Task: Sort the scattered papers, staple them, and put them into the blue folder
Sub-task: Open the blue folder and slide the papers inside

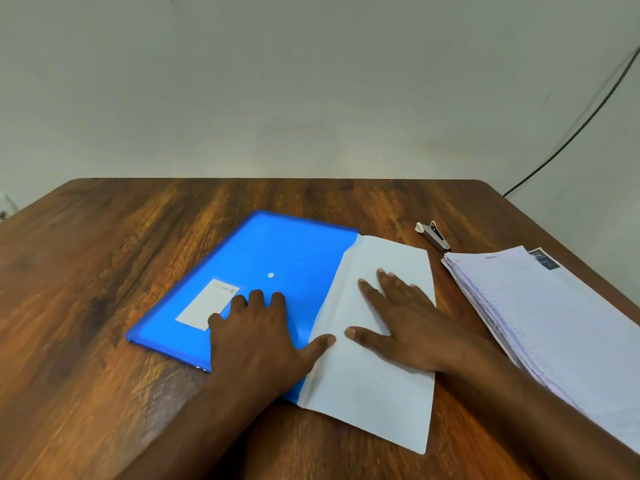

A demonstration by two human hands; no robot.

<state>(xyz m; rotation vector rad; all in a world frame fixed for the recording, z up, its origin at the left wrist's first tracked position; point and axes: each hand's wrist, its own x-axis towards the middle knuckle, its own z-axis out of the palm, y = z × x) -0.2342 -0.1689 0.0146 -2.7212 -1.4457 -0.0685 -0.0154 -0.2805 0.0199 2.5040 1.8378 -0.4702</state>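
right hand [407, 323]: flat, fingers spread, palm down on the paper sheaf [374, 368]. Pressing, not gripping; nothing held.
left hand [254, 337]: flat and open on the blue folder [277, 251], pinning it. Thumb reaches right to the sheaf's left edge. Nothing held.
arms: both forearms come in from the near edge, wrists low, right one crossing the sheaf's near right corner.
paper sheaf: partly inside the folder's right-hand opening; most of it sticks out to the right and toward the near edge. Can't see a staple from here.
blue folder: flat on the bench [104, 271], angled, white snap button [270, 275] and label [207, 303] face up. Flap state not clear.
stapler [434, 235]: lying on the bench beyond the sheaf, apart from both hands.
paper stack [554, 327]: thick pile at far right, outside the folder, edges a bit fanned.
progress, my read: one set is mid-insertion. Left: push it fully in, close the folder. Whether the big stack also needs sorting and stapling, can't tell.
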